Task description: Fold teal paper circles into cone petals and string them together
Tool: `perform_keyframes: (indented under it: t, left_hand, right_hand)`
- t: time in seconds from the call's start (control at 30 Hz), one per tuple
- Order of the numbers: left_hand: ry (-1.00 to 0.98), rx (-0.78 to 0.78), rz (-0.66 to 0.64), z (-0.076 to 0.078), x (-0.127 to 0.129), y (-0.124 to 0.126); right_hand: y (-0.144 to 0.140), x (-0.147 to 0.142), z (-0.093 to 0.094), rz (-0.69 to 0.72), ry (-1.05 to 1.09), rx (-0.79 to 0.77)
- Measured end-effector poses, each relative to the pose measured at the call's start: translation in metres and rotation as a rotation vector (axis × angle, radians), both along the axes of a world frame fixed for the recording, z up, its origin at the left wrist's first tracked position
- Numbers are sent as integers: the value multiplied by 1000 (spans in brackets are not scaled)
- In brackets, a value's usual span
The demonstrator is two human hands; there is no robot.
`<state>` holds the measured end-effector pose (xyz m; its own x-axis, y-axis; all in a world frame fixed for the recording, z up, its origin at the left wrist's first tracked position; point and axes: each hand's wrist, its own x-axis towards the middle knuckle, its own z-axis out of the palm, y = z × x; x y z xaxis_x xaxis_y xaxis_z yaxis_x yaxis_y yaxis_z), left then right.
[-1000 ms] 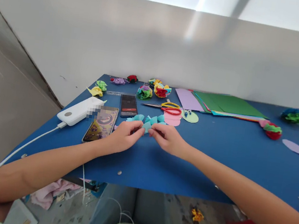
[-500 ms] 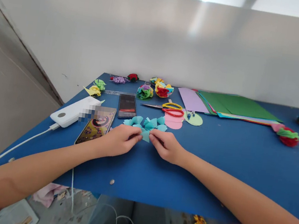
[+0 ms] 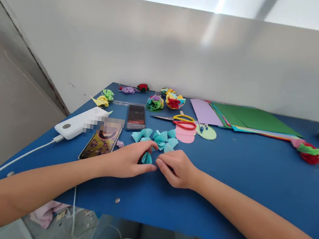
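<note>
On a blue table (image 3: 243,175), my left hand (image 3: 130,161) and my right hand (image 3: 176,168) meet fingertip to fingertip around a small folded teal paper piece (image 3: 147,158). The left thumb and forefinger arch over it; the right fingers press its right side, partly hiding it. Just beyond lie several more folded teal paper pieces (image 3: 159,137) in a loose cluster.
Two phones (image 3: 101,139) (image 3: 136,117) and a white power bank (image 3: 80,122) with cable lie left. Scissors (image 3: 181,121), pink and green paper circles (image 3: 195,134), coloured paper sheets (image 3: 248,119) and several crumpled paper flowers (image 3: 165,98) lie behind. A red-green flower (image 3: 307,152) sits right.
Both hands have drawn nearer the table's front edge with one teal piece, leaving the other teal pieces behind. The view shifted slightly.
</note>
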<state>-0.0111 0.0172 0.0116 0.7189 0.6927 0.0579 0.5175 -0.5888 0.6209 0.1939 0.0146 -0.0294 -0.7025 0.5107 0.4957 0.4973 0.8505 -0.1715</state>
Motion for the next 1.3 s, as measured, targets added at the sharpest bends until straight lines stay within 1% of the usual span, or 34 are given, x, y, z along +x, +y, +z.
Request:
perform_keyframes:
  t: [0.03,0.1,0.17,0.23,0.3,0.4,0.47,0.6,0.67,0.77,0.83,0.9,0.93,0.97,1.03,1.07,1.1,1.13,1.17,1.2,1.23,1.3]
  left_hand:
    - [6,43,-5,-3,0,1]
    - [12,112,-14,-9,0,4]
    - [-12,129,-27,-12,0,5]
    - [-53,110,-40,-12,-1,6]
    - [-76,93,-49,-11,-1,5]
    - [-67,87,-54,-10,1,2]
    - [-53,73,-61,-9,3,0]
    - [-86,47,-76,-10,5,-3]
    - [-109,51,-96,-11,4,-3]
    - [-112,41,-113,-12,2,-3]
    - [-124,20,-90,-12,2,-2]
    - [-144,-11,-60,-12,2,-1]
    - [-155,-26,-46,-12,2,-1]
    - [-163,-37,-37,-12,2,0]
    - [-156,-52,-31,-11,3,0]
    - [-144,-59,-36,-10,3,0]
    - [-130,-68,-49,-9,3,0]
    - [-116,-78,-70,-8,3,-1]
    - [-108,-87,-98,-7,3,-2]
    - [-106,-95,-131,-7,3,-2]
    - [-111,-100,-167,-6,3,-3]
    - [-124,-127,-229,-6,2,-4]
  right_hand:
    - [2,2,1,-18,-7,45]
    - [12,9,4,-109,1,115]
    - [27,19,6,-263,19,168]
    - [44,32,7,-395,10,207]
    - [59,44,7,-418,-59,205]
    - [70,55,5,-341,-180,171]
    - [73,57,3,-320,-220,152]
    - [75,55,-1,-344,-258,151]
    - [75,55,-1,-383,-267,180]
    - [74,58,2,-507,-226,258]
    - [71,60,5,-602,-158,320]
    - [65,61,8,-641,-86,380]
    - [60,60,9,-624,-62,405]
    - [55,58,10,-576,-53,426]
    - [41,50,12,-380,-93,471]
    - [34,44,12,-234,-129,514]
    - [27,38,13,0,-188,641]
    - [20,31,14,124,-228,754]
    - [14,25,15,186,-246,834]
    - [9,19,16,203,-264,879]
    - [6,14,16,214,-269,905]
    - [2,9,17,220,-288,907]
